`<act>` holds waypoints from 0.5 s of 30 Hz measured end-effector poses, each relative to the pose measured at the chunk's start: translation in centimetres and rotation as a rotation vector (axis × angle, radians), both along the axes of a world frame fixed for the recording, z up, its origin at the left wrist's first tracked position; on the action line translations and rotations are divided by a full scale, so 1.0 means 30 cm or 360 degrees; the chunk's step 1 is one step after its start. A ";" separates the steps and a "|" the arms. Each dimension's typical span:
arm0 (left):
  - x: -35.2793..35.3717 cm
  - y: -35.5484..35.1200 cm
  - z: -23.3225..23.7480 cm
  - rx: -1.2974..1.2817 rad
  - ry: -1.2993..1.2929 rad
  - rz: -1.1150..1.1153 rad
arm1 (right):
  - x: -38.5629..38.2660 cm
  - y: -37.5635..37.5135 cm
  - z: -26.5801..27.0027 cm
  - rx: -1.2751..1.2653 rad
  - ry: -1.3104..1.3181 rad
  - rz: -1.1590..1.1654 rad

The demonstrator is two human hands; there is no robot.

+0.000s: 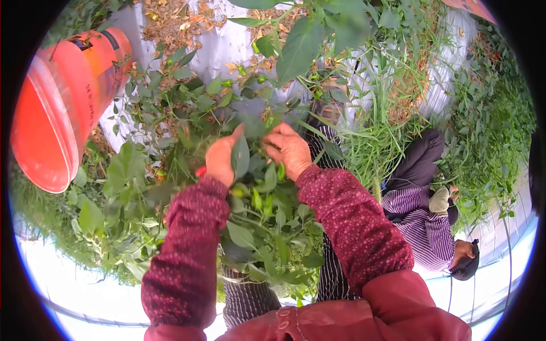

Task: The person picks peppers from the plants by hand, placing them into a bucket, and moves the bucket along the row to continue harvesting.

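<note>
Green plants [125, 167] surround the left hand [223, 156] and right hand [289, 149]. Well right of the right hand, a person [418, 227] sits low; well left of the left hand, a red bucket [94, 94] tilts. Fingers bend on the right hand; a leaf [240, 156] partly covers the left. Whether either grasps anything, I cannot tell. Green peppers [257, 199] hang between the wrists, a red pepper [201, 171] beside the left one.

Two hands work among pepper plants [199, 105], the left hand [220, 158] partly covered by a leaf [240, 156], the right hand [288, 150] near it with fingers bent; green peppers [257, 199] hang between the patterned sleeves [190, 227], a red bucket [85, 91] stands at far left, and a person in stripes [418, 233] sits low at right
</note>
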State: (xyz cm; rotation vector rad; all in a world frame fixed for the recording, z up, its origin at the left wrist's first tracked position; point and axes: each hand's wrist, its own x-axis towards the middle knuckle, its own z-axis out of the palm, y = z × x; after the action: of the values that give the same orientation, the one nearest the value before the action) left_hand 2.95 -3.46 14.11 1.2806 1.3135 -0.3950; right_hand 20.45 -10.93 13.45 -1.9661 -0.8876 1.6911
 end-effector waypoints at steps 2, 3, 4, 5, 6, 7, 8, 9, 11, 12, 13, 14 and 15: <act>0.053 0.029 -0.039 -0.0042 0.0045 -0.0264 | 0.028 0.035 0.045 0.0090 -0.0164 0.0291; 0.103 0.061 -0.016 -0.0084 0.0094 -0.0532 | 0.041 0.053 0.058 0.0086 -0.0173 0.0286; 0.131 0.093 0.024 0.0165 0.0074 -0.1103 | 0.048 0.063 0.065 0.0149 -0.0279 0.0434; 0.126 0.081 0.017 0.0160 0.0070 -0.1113 | 0.053 0.065 0.067 0.0212 -0.0382 0.0582; 0.111 0.062 -0.001 0.0177 0.0087 -0.0991 | 0.060 0.067 0.070 0.0294 -0.0411 0.0581; 0.099 0.043 -0.020 0.0192 0.0103 -0.0869 | 0.064 0.066 0.076 0.0287 -0.0413 0.0572; 0.085 0.015 -0.054 0.0186 0.0101 -0.0879 | 0.063 0.070 0.093 0.0264 -0.0442 0.0443; 0.077 -0.007 -0.085 -0.0246 0.0146 -0.0012 | 0.060 0.073 0.112 0.0241 -0.0470 0.0311; 0.061 -0.005 -0.099 -0.0658 0.0187 0.0848 | 0.049 0.071 0.171 0.0246 -0.0402 0.0234; 0.057 0.011 -0.072 -0.0897 0.0063 0.1356 | 0.042 0.064 0.196 0.0256 -0.0334 0.0171; 0.052 0.021 -0.041 -0.1135 -0.0064 0.1868 | 0.029 0.047 0.211 0.0256 -0.0335 0.0163; 0.008 -0.004 -0.054 -0.0877 -0.0323 0.1408 | 0.009 0.024 0.220 0.0320 -0.0233 0.0243; -0.014 -0.022 -0.067 -0.0882 -0.0320 0.1397 | -0.011 0.002 0.228 0.0382 -0.0133 0.0322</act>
State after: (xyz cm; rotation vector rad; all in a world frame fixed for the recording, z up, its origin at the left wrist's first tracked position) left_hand 2.52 -4.12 12.09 0.2134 1.3313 0.0094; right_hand 20.11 -10.87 20.30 -1.8471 -1.2940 1.5312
